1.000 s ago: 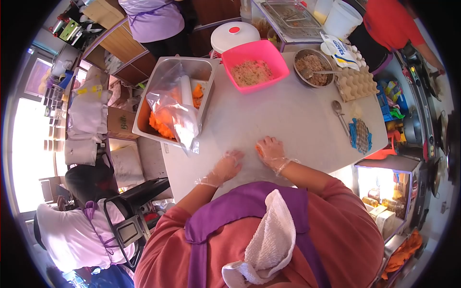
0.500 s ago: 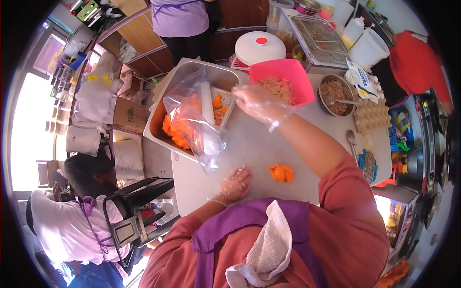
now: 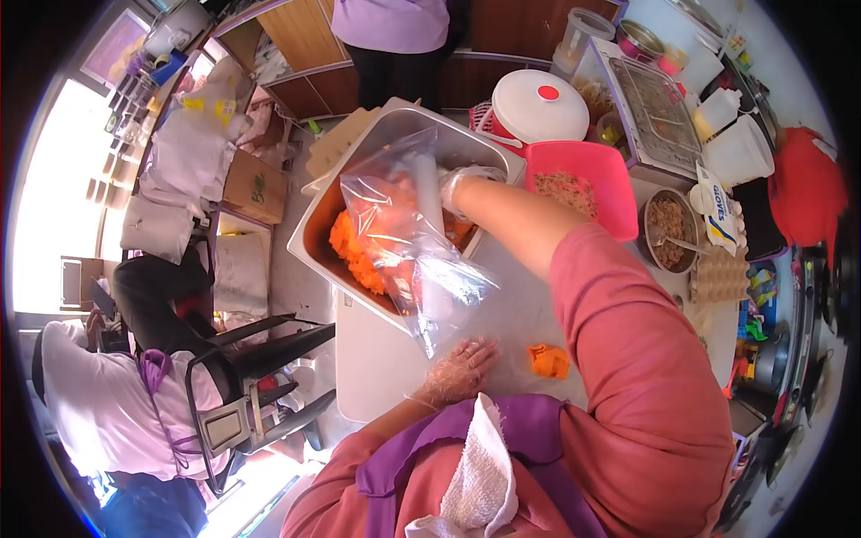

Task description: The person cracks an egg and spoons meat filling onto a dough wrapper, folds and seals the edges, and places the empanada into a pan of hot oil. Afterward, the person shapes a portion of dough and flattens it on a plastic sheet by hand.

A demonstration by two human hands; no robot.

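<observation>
My left hand, in a clear plastic glove, lies flat on the table near its front edge, fingers extended and holding nothing. To its right an orange lump rests on the tabletop. My right hand, also gloved, reaches into the metal tray; its fingers are hidden inside, behind the wrist and plastic. Orange mash fills the tray's left side. Clear plastic sheeting with a white roll lies across the tray and hangs over its front edge.
Right of the tray stand a pink bowl of crumbly food and a metal bowl with a spoon. Egg trays and a gloves packet are farther right. Behind is a white-lidded container. One person sits at left; others stand beyond.
My right hand has left the orange lump on the table, passed near the pink bowl and entered the tray. My left hand stays on the table. The view has shifted.
</observation>
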